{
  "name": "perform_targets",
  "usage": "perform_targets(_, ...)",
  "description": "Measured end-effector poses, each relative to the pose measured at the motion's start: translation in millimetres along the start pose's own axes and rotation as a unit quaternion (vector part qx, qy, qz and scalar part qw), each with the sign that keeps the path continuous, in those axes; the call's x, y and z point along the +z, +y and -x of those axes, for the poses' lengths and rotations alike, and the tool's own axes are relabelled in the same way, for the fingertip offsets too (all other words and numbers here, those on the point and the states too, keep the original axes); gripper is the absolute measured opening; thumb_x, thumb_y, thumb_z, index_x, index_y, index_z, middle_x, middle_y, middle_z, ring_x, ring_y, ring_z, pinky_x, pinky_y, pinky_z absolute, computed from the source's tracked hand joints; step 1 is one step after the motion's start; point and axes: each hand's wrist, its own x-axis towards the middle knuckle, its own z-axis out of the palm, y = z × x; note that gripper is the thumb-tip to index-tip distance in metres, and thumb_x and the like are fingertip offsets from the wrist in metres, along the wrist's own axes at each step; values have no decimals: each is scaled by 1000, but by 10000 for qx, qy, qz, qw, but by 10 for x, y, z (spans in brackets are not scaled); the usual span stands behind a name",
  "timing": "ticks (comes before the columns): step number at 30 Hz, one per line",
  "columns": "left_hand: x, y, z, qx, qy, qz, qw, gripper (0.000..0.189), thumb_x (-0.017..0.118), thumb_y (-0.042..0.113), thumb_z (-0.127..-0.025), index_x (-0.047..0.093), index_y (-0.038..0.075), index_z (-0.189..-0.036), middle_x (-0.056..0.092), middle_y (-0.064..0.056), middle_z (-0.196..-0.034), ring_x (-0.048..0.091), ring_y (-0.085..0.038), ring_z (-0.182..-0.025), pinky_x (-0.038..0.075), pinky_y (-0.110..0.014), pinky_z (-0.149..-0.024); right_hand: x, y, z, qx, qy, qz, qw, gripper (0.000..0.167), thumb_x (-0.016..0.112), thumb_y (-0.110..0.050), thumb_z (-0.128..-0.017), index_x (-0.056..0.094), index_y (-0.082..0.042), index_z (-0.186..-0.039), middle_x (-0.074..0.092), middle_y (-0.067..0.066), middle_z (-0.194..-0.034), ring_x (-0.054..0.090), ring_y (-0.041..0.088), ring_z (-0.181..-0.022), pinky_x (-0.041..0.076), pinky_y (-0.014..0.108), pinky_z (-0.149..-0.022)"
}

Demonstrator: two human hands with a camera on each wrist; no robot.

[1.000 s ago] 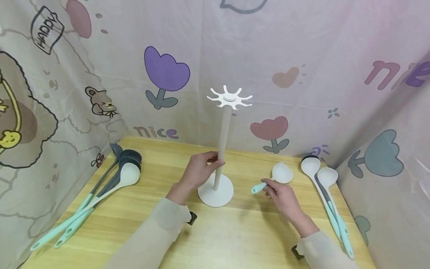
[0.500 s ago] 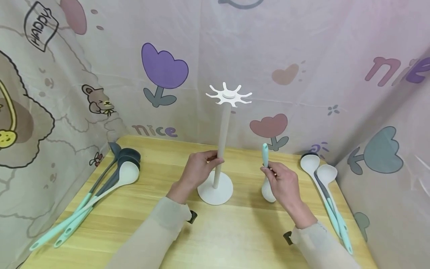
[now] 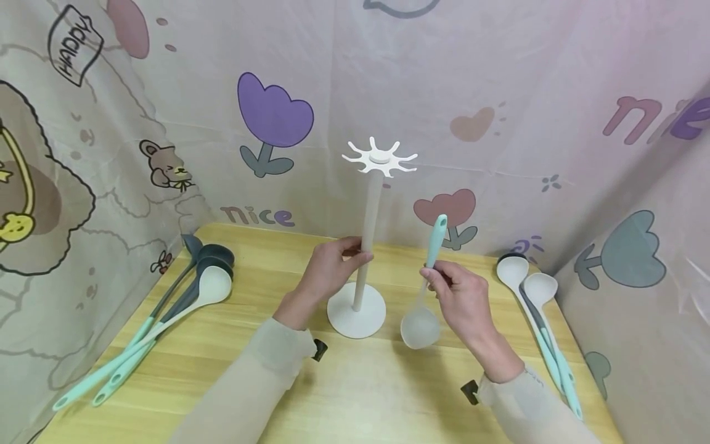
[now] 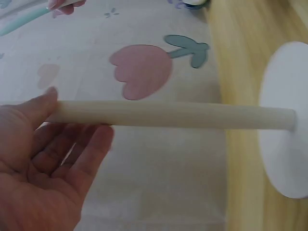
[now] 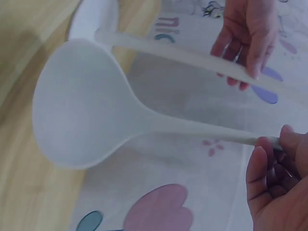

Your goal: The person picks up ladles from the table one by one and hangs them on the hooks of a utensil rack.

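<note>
A white utensil stand (image 3: 370,213) with a round base and a ring of hooks on top stands upright mid-table. My left hand (image 3: 326,268) holds its pole (image 4: 173,115) between thumb and fingers, partway up. To the right of the stand, my right hand (image 3: 465,302) pinches a white ladle (image 3: 420,328) where its mint-green handle meets the white shaft. The ladle hangs bowl down, tilted, with the handle's holed end up. In the right wrist view the ladle's bowl (image 5: 82,106) overlaps part of the stand's base (image 5: 98,17).
On the left lie dark ladles (image 3: 215,254) and a white ladle (image 3: 214,286), crossed in a pile with mint-green handles. Another pile at the right has white ladles (image 3: 513,271) and dark utensils partly under them. A printed curtain (image 3: 333,80) rises behind the wooden table (image 3: 360,394).
The ladle has swung from lying flat on the table to handle up and bowl down. My right hand has shifted slightly left towards the stand; my left hand stays on the pole.
</note>
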Motion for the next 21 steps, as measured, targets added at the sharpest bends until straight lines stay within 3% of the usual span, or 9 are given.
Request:
perform_targets(5, -25, 77, -30, 134, 105, 141, 9998, 31, 76, 26, -99, 77, 10, -126, 80, -7, -115, 76, -26, -107, 61, -45, -95, -49, -218, -104, -63, 50, -311, 9995, 6, 81, -13, -94, 79, -8, -92, 72, -1, -70, 64, 9, -61, 50, 13, -57)
perform_targets(14, -30, 61, -44, 404, 109, 102, 9991, 32, 75, 25, -98, 77, 10, -126, 79, -8, -118, 77, -26, -107, 63, -42, -93, -122, -736, -273, -735, 99, -792, 9941, 11, 81, -9, -93, 76, -10, -83, 65, -4, -68, 56, 6, -60, 44, 14, -55)
perform_targets(21, -38, 41, -47, 447, 67, 113, 9989, 32, 74, 24, -99, 76, 12, -129, 78, -6, -120, 76, -25, -109, 62, -40, -94, -58, -865, -322, -956, 103, -816, 9920, 15, 81, -11, -94, 75, -10, -80, 62, -5, -65, 56, 6, -60, 44, 15, -56)
